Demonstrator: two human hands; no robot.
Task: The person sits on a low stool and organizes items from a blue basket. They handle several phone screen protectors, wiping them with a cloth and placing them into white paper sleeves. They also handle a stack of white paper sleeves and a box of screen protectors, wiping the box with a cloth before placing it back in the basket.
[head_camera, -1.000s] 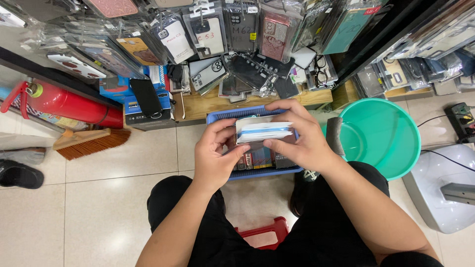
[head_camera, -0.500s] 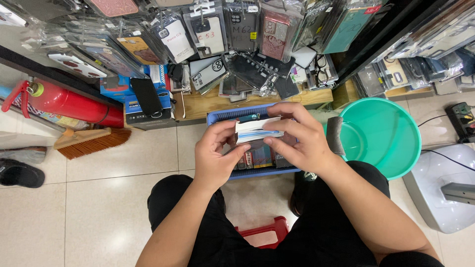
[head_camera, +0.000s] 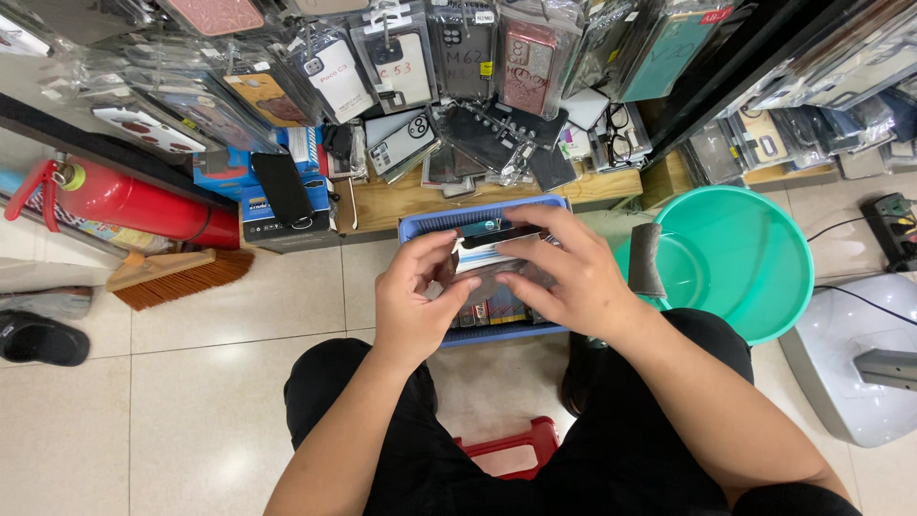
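Your left hand (head_camera: 415, 301) and right hand (head_camera: 564, 277) both clamp the small packet (head_camera: 487, 253), its long axis lying crosswise between them over the blue basket (head_camera: 430, 225).

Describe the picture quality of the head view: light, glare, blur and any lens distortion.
Head view: bright, even indoor light; soft glare patches on the glossy floor tiles and on the clear wrappers of the hanging phone cases. Wide-angle lens bends the edges, so the red fire extinguisher and shelves lean outward. Left hand, right hand and the small packet they hold are slightly soft; the green basin is sharp.
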